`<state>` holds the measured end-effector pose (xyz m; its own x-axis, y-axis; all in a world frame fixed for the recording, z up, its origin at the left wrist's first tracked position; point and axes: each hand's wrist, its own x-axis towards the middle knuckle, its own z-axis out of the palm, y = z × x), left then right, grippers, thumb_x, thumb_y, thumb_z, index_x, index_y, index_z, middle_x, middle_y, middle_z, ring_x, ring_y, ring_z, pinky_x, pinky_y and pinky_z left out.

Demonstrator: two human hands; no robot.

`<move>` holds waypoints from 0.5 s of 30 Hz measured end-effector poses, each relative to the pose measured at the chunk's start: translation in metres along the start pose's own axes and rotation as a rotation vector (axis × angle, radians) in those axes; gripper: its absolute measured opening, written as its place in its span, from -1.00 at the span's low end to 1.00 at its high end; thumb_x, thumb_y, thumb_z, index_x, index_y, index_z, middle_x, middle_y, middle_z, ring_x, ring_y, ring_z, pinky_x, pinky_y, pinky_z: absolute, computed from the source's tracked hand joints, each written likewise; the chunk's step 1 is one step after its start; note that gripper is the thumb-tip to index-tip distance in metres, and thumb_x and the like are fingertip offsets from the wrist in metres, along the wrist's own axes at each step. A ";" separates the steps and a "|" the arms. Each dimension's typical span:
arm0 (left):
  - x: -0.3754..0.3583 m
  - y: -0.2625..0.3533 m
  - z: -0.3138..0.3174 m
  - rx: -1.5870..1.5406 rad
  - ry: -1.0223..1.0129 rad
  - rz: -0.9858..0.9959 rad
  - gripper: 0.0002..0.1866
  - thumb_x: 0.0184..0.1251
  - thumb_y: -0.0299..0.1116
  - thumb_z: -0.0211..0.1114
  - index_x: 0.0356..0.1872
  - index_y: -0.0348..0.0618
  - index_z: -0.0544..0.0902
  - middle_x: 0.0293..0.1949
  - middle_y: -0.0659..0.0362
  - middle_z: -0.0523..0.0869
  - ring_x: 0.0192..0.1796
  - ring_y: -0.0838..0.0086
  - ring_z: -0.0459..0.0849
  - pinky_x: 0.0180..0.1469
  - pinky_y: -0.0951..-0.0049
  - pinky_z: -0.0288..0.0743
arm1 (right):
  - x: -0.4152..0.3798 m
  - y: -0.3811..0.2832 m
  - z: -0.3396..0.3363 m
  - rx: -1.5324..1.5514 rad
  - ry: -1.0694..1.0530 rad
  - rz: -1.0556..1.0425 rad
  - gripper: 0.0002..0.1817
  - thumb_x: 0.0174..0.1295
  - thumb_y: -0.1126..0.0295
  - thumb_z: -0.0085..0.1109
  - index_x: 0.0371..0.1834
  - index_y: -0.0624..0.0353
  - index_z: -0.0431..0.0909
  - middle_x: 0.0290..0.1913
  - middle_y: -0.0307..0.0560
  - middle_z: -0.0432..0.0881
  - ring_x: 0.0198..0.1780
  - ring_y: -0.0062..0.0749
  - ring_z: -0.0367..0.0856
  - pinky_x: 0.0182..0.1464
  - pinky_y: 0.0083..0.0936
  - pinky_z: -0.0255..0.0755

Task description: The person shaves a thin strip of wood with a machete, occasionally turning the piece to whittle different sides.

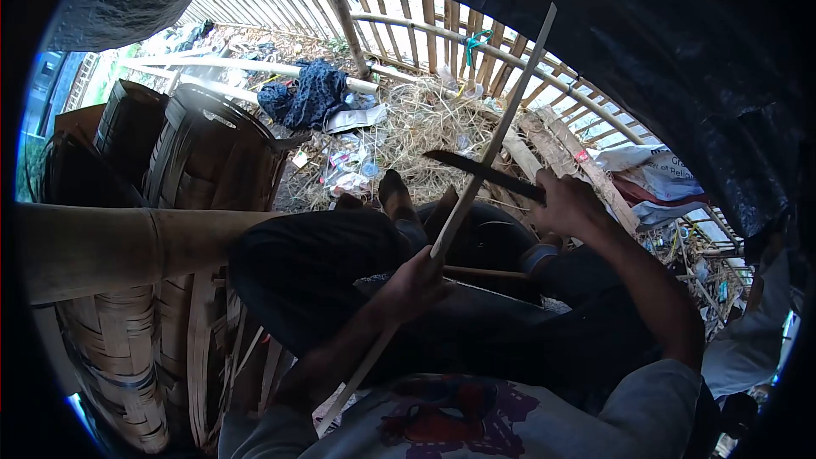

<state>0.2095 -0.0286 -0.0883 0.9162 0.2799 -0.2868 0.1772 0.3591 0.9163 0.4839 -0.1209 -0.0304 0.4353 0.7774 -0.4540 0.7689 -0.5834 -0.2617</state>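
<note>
My left hand (414, 287) is closed around a long pale bamboo strip (512, 110), which runs up and away to the right and back past my left forearm. In my right hand (568, 206) is a knife (489, 176) with a dark blade pointing left. The blade crosses the strip in this view, well above my left hand. My legs (319, 268) are bent beneath both hands. Another thin strip (484, 273) lies across between my legs, to the right of my left hand.
A thick bamboo pole (153, 248) juts in from the left, with rolled woven bamboo mats (212, 149) beside it. Ahead lie straw-like shavings (425, 132), a dark cloth (310, 93) and litter. A slatted bamboo fence (425, 21) stands behind; dark sheeting (680, 59) hangs at right.
</note>
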 end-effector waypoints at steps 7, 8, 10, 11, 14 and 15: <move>0.003 0.001 0.004 0.559 0.158 -0.046 -0.66 0.18 -0.36 0.32 -0.15 -0.23 0.36 -0.56 0.05 0.51 -0.49 0.26 0.61 -0.44 0.28 0.42 | 0.011 0.001 0.012 -0.164 -0.017 -0.156 -0.52 -0.21 0.23 0.31 -0.14 0.13 0.52 -0.41 0.18 0.64 -0.28 0.10 0.65 -0.19 -0.11 0.53; 0.005 -0.001 0.004 0.605 0.178 0.035 -0.66 0.18 -0.37 0.31 -0.14 -0.24 0.36 -0.57 0.04 0.52 -0.50 0.18 0.62 -0.45 0.25 0.42 | 0.011 0.001 0.010 -0.169 -0.010 -0.151 -0.52 -0.21 0.23 0.31 -0.14 0.13 0.52 -0.41 0.18 0.64 -0.28 0.10 0.65 -0.19 -0.11 0.53; 0.003 -0.001 0.005 0.621 0.184 0.051 -0.65 0.18 -0.38 0.31 -0.13 -0.24 0.35 -0.56 0.02 0.53 -0.49 0.13 0.62 -0.45 0.24 0.42 | 0.010 -0.003 0.008 -0.164 -0.041 -0.094 -0.60 -0.14 0.24 0.25 -0.19 0.14 0.53 -0.41 0.17 0.64 -0.26 0.09 0.64 -0.17 -0.12 0.51; 0.002 -0.001 0.005 0.637 0.196 0.062 -0.64 0.17 -0.39 0.30 -0.11 -0.25 0.34 -0.54 0.01 0.54 -0.47 0.08 0.62 -0.45 0.23 0.42 | 0.013 0.002 0.010 -0.164 -0.035 -0.089 -0.60 -0.14 0.24 0.25 -0.19 0.14 0.53 -0.41 0.17 0.64 -0.26 0.09 0.64 -0.17 -0.12 0.51; -0.012 0.014 0.000 0.609 0.149 -0.069 -0.62 0.17 -0.40 0.29 -0.10 -0.28 0.31 -0.51 -0.02 0.56 -0.45 0.01 0.62 -0.47 0.19 0.42 | 0.029 0.036 -0.004 -0.030 0.071 0.162 -0.64 0.07 0.18 0.13 -0.18 0.24 0.53 -0.29 0.24 0.63 -0.15 0.05 0.63 -0.04 -0.16 0.48; -0.015 0.015 0.000 0.611 0.146 -0.068 -0.62 0.17 -0.40 0.29 -0.10 -0.28 0.31 -0.51 -0.02 0.56 -0.45 0.01 0.62 -0.47 0.19 0.42 | 0.037 0.062 -0.010 -0.078 0.139 0.164 -0.65 0.08 0.20 0.11 -0.20 0.25 0.54 -0.25 0.24 0.63 -0.12 0.04 0.62 -0.02 -0.17 0.47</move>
<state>0.1986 -0.0273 -0.0702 0.8449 0.4086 -0.3453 0.4459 -0.1812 0.8766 0.5526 -0.1256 -0.0546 0.6141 0.7015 -0.3617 0.7136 -0.6893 -0.1251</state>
